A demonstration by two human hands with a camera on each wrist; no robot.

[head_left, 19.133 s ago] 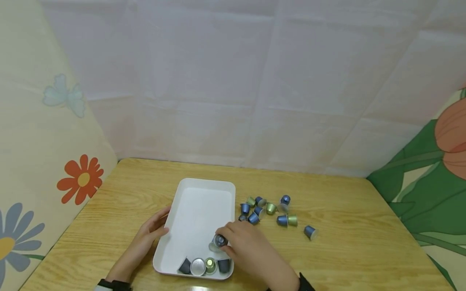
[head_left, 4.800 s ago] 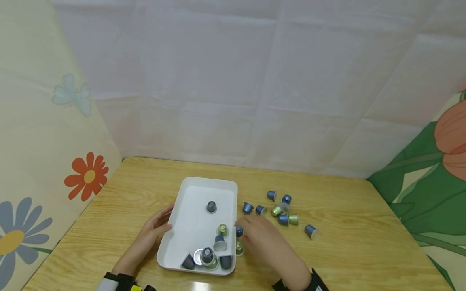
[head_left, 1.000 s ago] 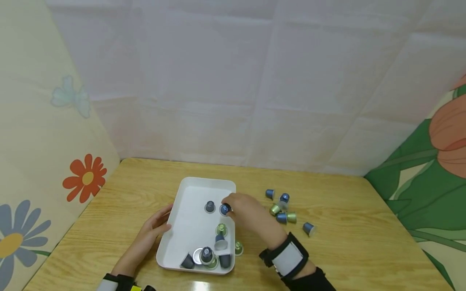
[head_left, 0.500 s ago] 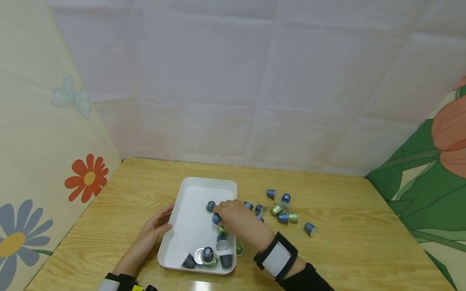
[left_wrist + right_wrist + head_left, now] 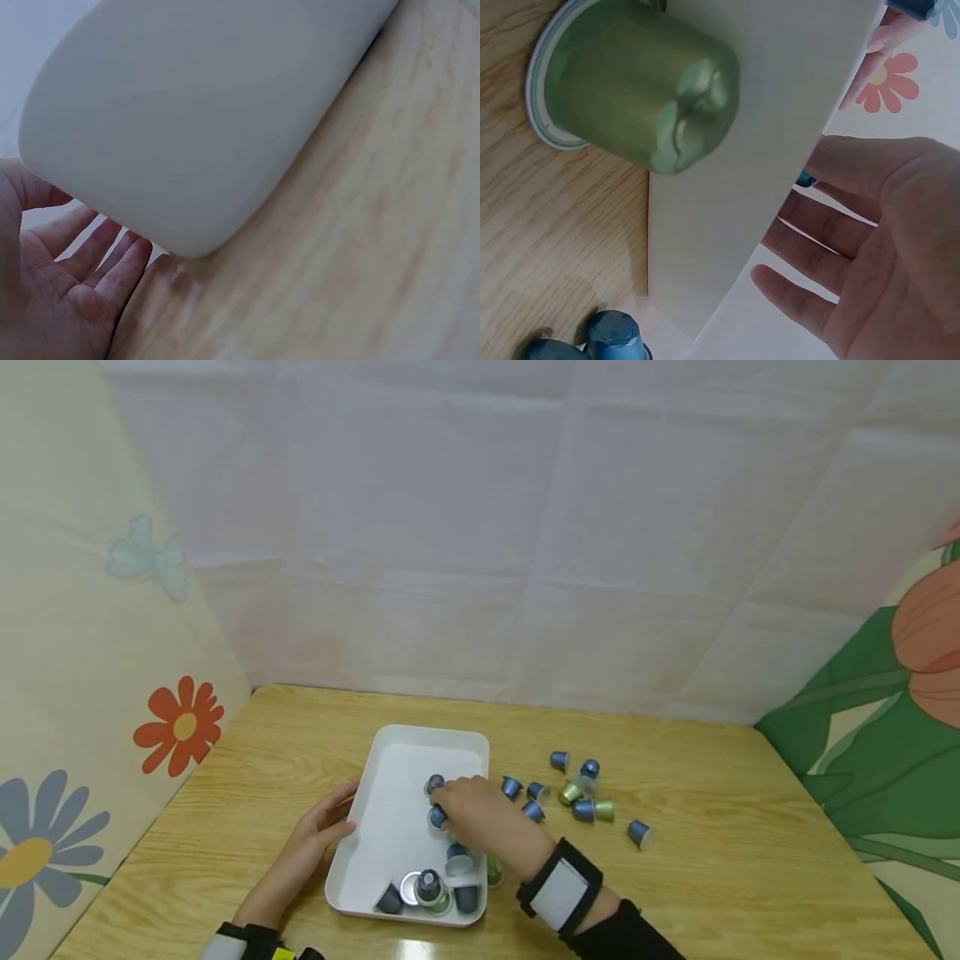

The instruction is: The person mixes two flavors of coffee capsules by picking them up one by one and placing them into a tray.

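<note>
The white tray [image 5: 401, 852] lies on the wooden table. My left hand [image 5: 318, 831] holds its left side, thumb at the rim and fingers along the outer wall; in the left wrist view [image 5: 67, 270] the tray's corner hides the fingertips. Inside the tray, my right hand [image 5: 487, 817] pinches a blue coffee capsule [image 5: 437, 817], standing lid down just nearer than a dark capsule [image 5: 434, 782]. In the right wrist view only a sliver of blue shows beside my thumb. Several dark, blue and green capsules cluster at the tray's near end, one dark capsule [image 5: 428, 885] among them upright.
A green capsule [image 5: 630, 90] stands on the table against the tray's right wall. Further right lie several loose blue and green capsules, among them a blue one [image 5: 639, 833] apart from the others. A white cloth [image 5: 510, 560] hangs behind the table.
My right hand has brought the blue capsule from the tray's right side leftward and nearer, beside the dark capsule. More capsules are in the tray than 19 seconds ago. My left hand stays put.
</note>
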